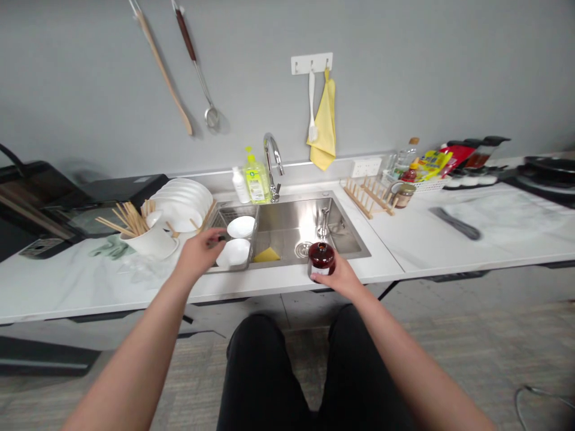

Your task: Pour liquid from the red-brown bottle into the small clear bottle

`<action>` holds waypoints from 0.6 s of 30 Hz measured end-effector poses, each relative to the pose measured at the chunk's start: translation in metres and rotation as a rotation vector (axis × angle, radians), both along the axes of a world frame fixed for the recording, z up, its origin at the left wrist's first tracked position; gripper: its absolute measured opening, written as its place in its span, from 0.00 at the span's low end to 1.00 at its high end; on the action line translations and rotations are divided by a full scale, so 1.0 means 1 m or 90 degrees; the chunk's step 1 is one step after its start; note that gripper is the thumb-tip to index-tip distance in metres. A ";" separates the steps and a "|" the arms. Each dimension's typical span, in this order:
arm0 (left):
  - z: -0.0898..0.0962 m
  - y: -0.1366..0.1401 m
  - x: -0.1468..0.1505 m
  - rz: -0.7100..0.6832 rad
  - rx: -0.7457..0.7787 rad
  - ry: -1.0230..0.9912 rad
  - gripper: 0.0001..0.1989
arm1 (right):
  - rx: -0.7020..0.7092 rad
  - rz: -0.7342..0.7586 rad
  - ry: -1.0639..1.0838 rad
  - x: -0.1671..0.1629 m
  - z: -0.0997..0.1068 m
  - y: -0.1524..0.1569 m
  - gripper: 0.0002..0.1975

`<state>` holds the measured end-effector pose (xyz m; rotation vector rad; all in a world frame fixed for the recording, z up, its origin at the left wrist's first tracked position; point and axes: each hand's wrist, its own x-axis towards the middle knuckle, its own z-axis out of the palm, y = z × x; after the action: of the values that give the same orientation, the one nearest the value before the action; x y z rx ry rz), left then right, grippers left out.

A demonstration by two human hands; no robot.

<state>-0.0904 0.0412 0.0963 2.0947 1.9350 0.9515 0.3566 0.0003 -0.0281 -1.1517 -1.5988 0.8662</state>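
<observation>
My right hand [340,276] is wrapped around a dark brown glass bottle [321,258] with a white label. The bottle stands upright at the sink's front edge, its narrow neck uncapped. Over the left end of the sink, my left hand [200,254] is closed in a pinch. Between its fingertips shows a small black cap [221,238]. Close to that hand, two white bowls [234,254] sit in a wire drain basket [254,230] inside the sink. A yellow sponge or cloth [266,255] lies on the bottom of the steel sink [287,216].
A chrome faucet [272,161] rises behind the sink beside a dish soap bottle [256,181]. At left stand white plates [179,200] in a rack and a white container [150,240] of chopsticks. On the right are a wooden rack [369,196] and a small jar [403,196].
</observation>
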 end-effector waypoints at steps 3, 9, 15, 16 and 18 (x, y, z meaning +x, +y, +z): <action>-0.005 -0.022 0.091 -0.182 0.050 -0.259 0.18 | -0.003 0.034 0.005 -0.012 0.007 0.001 0.46; -0.027 -0.032 0.214 -0.297 0.097 -0.505 0.12 | -0.010 0.085 0.031 -0.022 0.009 0.003 0.48; -0.045 -0.023 0.238 -0.322 0.029 -0.539 0.11 | -0.016 0.098 0.036 -0.018 0.001 0.005 0.48; -0.046 -0.023 0.238 -0.326 0.030 -0.522 0.10 | -0.015 0.101 0.035 -0.018 0.001 0.006 0.48; -0.046 -0.023 0.237 -0.340 0.049 -0.484 0.08 | -0.012 0.105 0.034 -0.018 0.001 0.006 0.47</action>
<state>0.1464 0.0182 0.0503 1.7430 0.9270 1.4069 0.3387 0.0059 -0.0270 -1.0117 -1.6618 1.0116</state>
